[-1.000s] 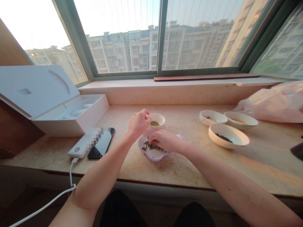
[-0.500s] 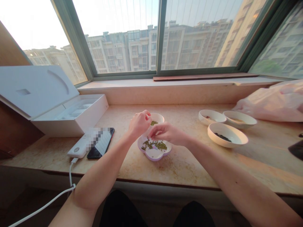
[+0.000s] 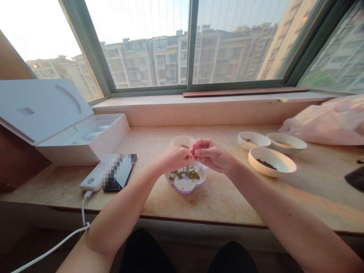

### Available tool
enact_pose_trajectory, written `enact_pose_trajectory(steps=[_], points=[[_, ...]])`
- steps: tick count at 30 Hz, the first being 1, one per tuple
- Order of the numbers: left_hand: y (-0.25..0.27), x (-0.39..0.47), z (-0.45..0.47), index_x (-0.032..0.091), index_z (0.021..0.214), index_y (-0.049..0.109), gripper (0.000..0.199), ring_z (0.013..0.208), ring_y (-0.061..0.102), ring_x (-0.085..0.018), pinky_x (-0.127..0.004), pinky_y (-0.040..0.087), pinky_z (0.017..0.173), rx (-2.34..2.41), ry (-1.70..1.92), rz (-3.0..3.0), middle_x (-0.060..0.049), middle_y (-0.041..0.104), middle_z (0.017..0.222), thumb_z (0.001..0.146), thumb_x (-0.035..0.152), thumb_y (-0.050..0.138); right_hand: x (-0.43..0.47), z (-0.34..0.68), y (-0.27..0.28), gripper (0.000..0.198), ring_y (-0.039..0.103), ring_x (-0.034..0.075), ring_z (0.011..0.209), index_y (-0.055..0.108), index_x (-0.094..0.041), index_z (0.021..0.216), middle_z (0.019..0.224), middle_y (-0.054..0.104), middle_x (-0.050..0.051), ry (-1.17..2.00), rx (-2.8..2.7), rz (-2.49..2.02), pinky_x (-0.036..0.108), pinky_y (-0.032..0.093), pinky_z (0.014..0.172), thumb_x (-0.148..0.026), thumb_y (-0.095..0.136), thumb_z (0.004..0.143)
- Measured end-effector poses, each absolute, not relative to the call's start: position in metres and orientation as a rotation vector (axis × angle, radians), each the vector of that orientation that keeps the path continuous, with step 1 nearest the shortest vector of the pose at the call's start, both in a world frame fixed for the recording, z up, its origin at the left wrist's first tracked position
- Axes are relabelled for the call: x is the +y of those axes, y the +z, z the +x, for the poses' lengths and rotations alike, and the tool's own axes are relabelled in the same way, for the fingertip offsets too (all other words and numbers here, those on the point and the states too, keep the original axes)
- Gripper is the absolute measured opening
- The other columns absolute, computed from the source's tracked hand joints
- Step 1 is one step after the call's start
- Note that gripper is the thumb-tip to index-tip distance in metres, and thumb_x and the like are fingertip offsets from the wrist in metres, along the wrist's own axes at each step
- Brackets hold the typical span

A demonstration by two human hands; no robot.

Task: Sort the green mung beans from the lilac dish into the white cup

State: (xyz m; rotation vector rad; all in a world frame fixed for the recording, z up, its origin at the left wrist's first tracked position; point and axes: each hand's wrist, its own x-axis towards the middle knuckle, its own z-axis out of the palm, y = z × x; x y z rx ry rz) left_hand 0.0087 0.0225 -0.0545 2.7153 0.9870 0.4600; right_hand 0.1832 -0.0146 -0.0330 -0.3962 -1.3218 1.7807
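Observation:
Over a lilac-edged, petal-shaped dish (image 3: pixel 184 186), my two hands meet at the fingertips. Small green beans (image 3: pixel 193 174), which look like mung beans, lie scattered in the dish. My left hand (image 3: pixel 174 158) is closed, its fingers curled in towards the right. Thumb and fingers of my right hand (image 3: pixel 213 154) are pinched together against the left fingertips. Whatever sits between the fingers is too small or hidden to make out. Just behind the hands stands a white bowl (image 3: pixel 176 141) with more green beans, partly covered by them.
To the right are three bowls: one with dark bits (image 3: pixel 280 167), two smaller ones (image 3: pixel 254 138) behind. A plastic bag (image 3: pixel 330 121) lies beyond them. On the left are an open white box (image 3: pixel 110 132), a power bank (image 3: pixel 91 181) with a cable, and a phone (image 3: pixel 121 178).
My right hand has risen from the dish to meet the left fingertips. My left hand has lowered and turned its fingers towards the right hand.

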Motion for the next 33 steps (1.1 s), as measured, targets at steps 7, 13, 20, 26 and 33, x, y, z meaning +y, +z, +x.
enact_pose_trajectory(steps=[7,13,20,26,33], points=[[-0.04,0.008,0.006,0.018,0.091,0.072,0.019,0.071,0.058,-0.015,-0.027,0.042,0.068,0.813,0.281,2.774,-0.001,0.065,0.08,0.089,0.016,0.053,-0.017,0.186,-0.031,0.019,0.066,0.005,0.065,0.077,-0.026,0.079,0.076,0.073,-0.006,1.775,-1.199,-0.308,0.015,0.055,0.063,-0.018,0.089,0.068],[-0.042,0.007,0.008,0.024,0.105,0.074,0.026,0.087,0.062,-0.017,-0.028,0.045,0.076,0.794,0.138,2.774,-0.002,0.068,0.093,0.086,0.02,0.058,-0.018,0.187,-0.031,0.02,0.063,0.006,0.064,0.075,-0.027,0.078,0.074,0.07,-0.007,1.784,-1.157,-0.289,0.016,0.053,0.061,-0.016,0.088,0.067],[-0.041,0.007,0.009,0.025,0.114,0.074,0.037,0.096,0.062,-0.02,-0.029,0.045,0.087,0.808,-0.02,2.717,-0.003,0.071,0.105,0.079,0.017,0.064,-0.02,0.187,-0.031,0.017,0.06,0.008,0.063,0.072,-0.026,0.08,0.073,0.067,-0.005,1.778,-1.194,-0.281,0.019,0.051,0.059,-0.018,0.084,0.072],[-0.04,0.007,0.011,0.021,0.108,0.077,0.033,0.087,0.06,-0.017,-0.027,0.043,0.079,0.772,-0.053,2.715,-0.004,0.073,0.098,0.083,0.012,0.057,-0.02,0.188,-0.032,0.014,0.061,0.007,0.064,0.07,-0.024,0.08,0.076,0.068,-0.005,1.778,-1.195,-0.295,0.019,0.052,0.061,-0.018,0.082,0.075],[-0.047,0.005,0.017,0.018,0.089,0.077,0.03,0.072,0.052,-0.015,-0.028,0.038,0.066,0.86,0.019,2.773,-0.003,0.065,0.078,0.082,0.008,0.05,-0.02,0.186,-0.031,0.015,0.06,0.005,0.062,0.072,-0.024,0.082,0.078,0.069,-0.005,1.791,-1.184,-0.275,0.017,0.052,0.06,-0.018,0.083,0.075]])
